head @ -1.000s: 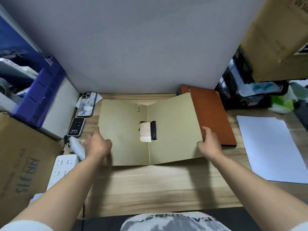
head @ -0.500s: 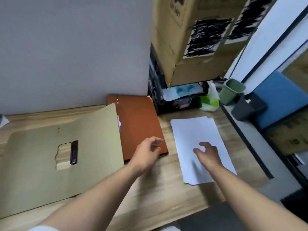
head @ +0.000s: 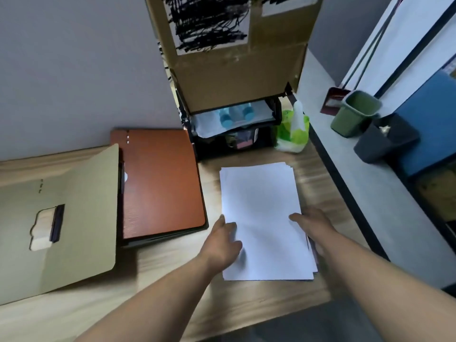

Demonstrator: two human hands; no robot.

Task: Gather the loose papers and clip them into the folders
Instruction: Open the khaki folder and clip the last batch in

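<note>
A stack of white papers (head: 261, 203) lies on the wooden desk (head: 246, 299), slightly fanned at its edges. My left hand (head: 223, 239) rests on the stack's left edge with fingers spread. My right hand (head: 311, 225) lies on the right edge, its fingers reaching over the sheets. A tan folder (head: 81, 218) lies open at the left, its black clip (head: 56, 223) showing at the fold. A brown folder (head: 160, 183) lies shut between the tan folder and the papers.
A black tray rack (head: 234, 134) stands behind the papers with a cardboard box (head: 237, 60) on top. A green tissue pack (head: 292, 132) sits beside it. Two small bins (head: 355, 114) stand on the floor to the right, past the desk edge.
Both hands left the tan folder and moved right. They now lie on the two sides of the paper stack. My view swung right.
</note>
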